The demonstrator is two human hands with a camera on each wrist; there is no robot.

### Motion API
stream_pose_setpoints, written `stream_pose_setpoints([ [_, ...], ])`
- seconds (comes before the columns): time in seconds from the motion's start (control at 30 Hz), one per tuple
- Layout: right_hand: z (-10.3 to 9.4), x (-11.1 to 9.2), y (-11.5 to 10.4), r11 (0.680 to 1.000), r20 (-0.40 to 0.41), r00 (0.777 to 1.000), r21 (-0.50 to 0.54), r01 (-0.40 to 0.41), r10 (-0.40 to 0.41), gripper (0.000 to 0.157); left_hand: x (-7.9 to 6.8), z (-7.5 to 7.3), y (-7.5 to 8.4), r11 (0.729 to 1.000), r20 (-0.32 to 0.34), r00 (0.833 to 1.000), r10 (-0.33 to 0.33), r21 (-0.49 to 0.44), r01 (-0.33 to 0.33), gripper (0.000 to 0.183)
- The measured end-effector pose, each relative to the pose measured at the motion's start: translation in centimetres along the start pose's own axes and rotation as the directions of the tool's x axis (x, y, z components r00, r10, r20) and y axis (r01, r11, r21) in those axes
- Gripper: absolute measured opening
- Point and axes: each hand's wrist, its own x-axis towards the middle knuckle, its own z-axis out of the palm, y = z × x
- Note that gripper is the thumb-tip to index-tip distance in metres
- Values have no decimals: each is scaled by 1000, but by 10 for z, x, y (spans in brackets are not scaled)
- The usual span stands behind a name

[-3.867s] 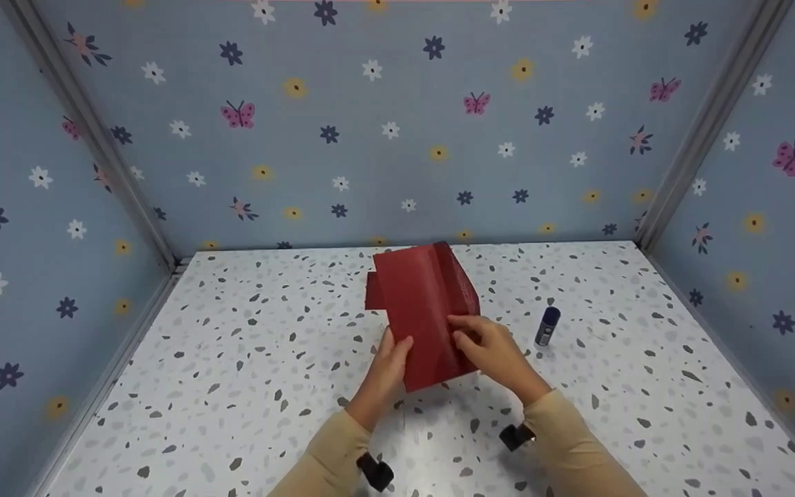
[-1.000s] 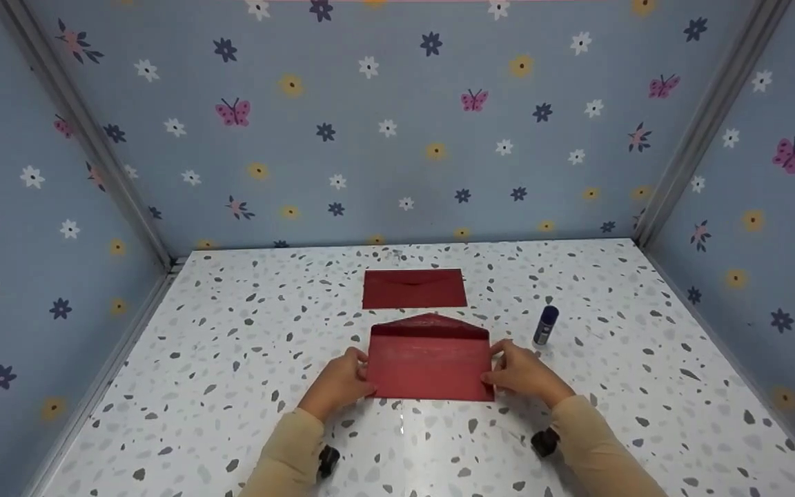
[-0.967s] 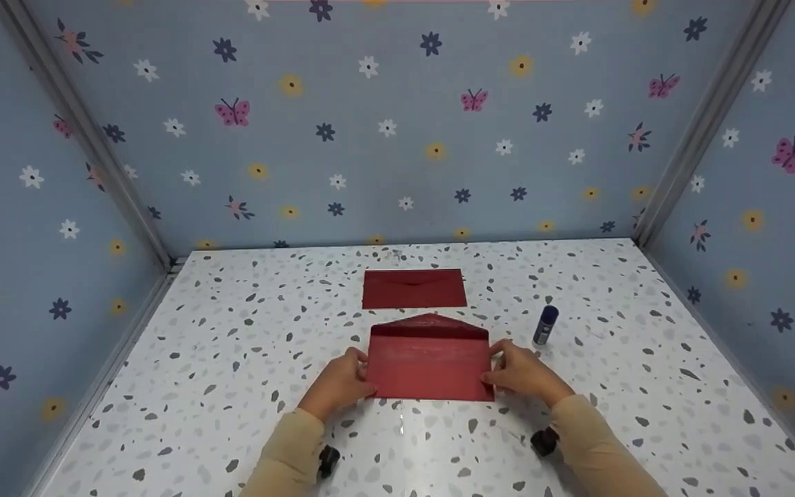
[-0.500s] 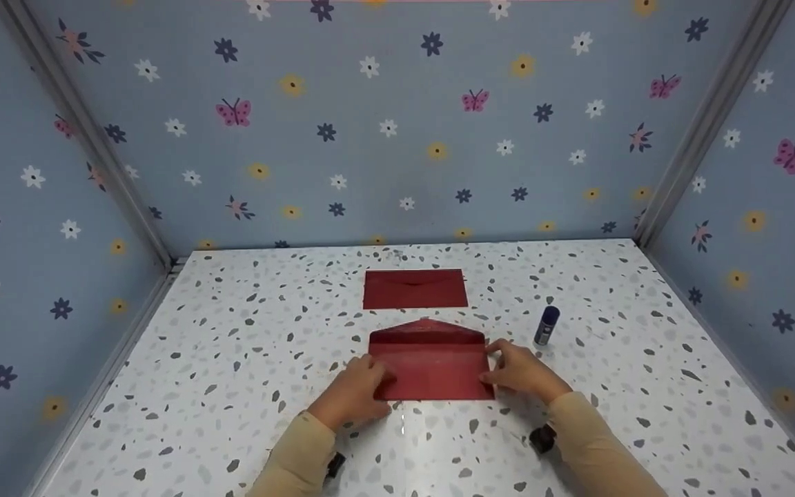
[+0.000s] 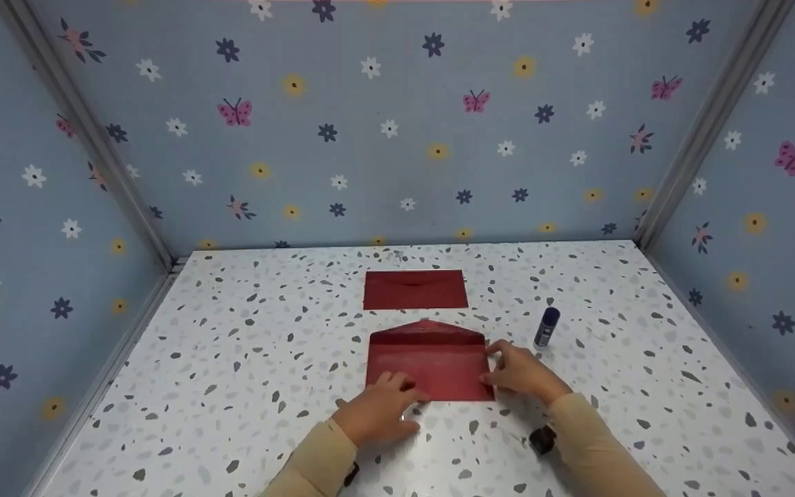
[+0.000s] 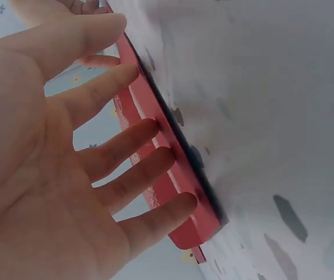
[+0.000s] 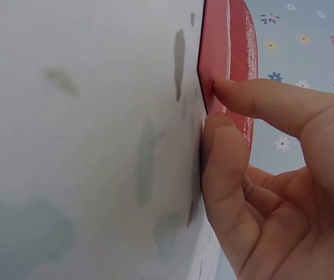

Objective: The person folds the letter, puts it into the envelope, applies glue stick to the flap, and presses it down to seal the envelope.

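A red envelope (image 5: 432, 362) lies on the speckled table, its pointed flap (image 5: 428, 331) raised open on the far side. Whitish streaks mark the flap in both wrist views. My left hand (image 5: 380, 411) is over the near left part, fingers spread and fingertips at the envelope's surface, as the left wrist view shows. At the right edge my right hand (image 5: 518, 369) holds the envelope, thumb (image 7: 254, 96) on its face and forefinger (image 7: 225, 175) curled beside the edge. A second red envelope (image 5: 415, 290), flap folded down, lies just beyond.
A small glue stick (image 5: 546, 327) with a dark blue cap stands to the right of the envelopes. Flower-and-butterfly patterned panels (image 5: 397, 159) rise behind the table (image 5: 246, 359) and on both sides.
Earlier both hands held the envelope up at a tilt; then it came down, held by both ends. My left hand has left the left edge and moved right along the near side.
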Motion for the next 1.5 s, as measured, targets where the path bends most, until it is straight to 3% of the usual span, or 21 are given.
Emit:
stream_pose_setpoints([
  [0.27, -5, -5, -4, 999, 2, 999, 23, 34, -34, 46, 1, -2, -2, 1000, 14, 1000, -7, -1, 7, 40],
  [0.33, -8, -8, -6, 995, -29, 996, 44, 86, -84, 41, 1, -2, -2, 1000, 19, 1000, -7, 2, 7, 40],
  [0.4, -12, -11, -11, 984, -108, 982, 65, 165, -158, 34, 1, -1, -2, 1000, 20, 1000, -6, 12, 6, 39],
  [0.47, -19, -14, -16, 962, -227, 942, 60, 266, -246, 25, 2, -1, -3, 1000, 17, 1000, -7, 20, 6, 40],
  [0.5, -22, -15, -18, 948, -292, 911, 39, 315, -291, 20, 2, -1, -3, 1000, 15, 1000, -7, 26, 6, 40],
  [0.6, -35, -20, -24, 904, -467, 793, -33, 426, -391, 14, 2, -1, -3, 999, 7, 1000, -3, 39, 3, 39],
  [0.67, -44, -22, -25, 884, -543, 721, -91, 459, -430, 13, 2, -1, -3, 999, -2, 1000, 4, 48, -4, 39],
  [0.73, -53, -24, -24, 875, -588, 674, -129, 467, -447, 16, 2, -1, -3, 998, -11, 1000, 11, 56, -10, 38],
  [0.8, -60, -24, -20, 879, -609, 656, -157, 451, -445, 22, 3, -1, -3, 998, -14, 1000, 13, 58, -13, 37],
  [0.87, -66, -24, -14, 894, -613, 669, -157, 419, -421, 29, 3, 0, -3, 998, -7, 1000, 8, 58, -8, 38],
  [0.93, -70, -22, -5, 914, -604, 698, -141, 381, -384, 38, 4, 0, -3, 999, 2, 1000, 3, 51, -3, 38],
  [1.0, -74, -20, 4, 937, -579, 746, -102, 335, -329, 47, 4, 0, -3, 999, 9, 1000, 0, 45, -1, 39],
  [1.1, -77, -18, 19, 968, -502, 837, 3, 252, -217, 64, 4, 0, -4, 999, 13, 1000, -2, 45, 2, 39],
  [1.17, -78, -16, 30, 984, -409, 905, 76, 163, -118, 79, 4, 0, -4, 999, 16, 1000, -1, 47, 0, 39],
  [1.23, -77, -13, 39, 988, -314, 949, 132, 75, -30, 92, 5, 1, -5, 999, 22, 1000, 0, 50, -1, 38],
  [1.33, -75, -8, 51, 985, -217, 975, 173, -9, 47, 99, 5, 1, -5, 999, 28, 1000, 3, 43, -4, 36],
  [1.5, -72, -4, 58, 981, -212, 976, 192, -4, 45, 66, 5, 1, -5, 999, 18, 1000, 11, 47, -12, 36],
])
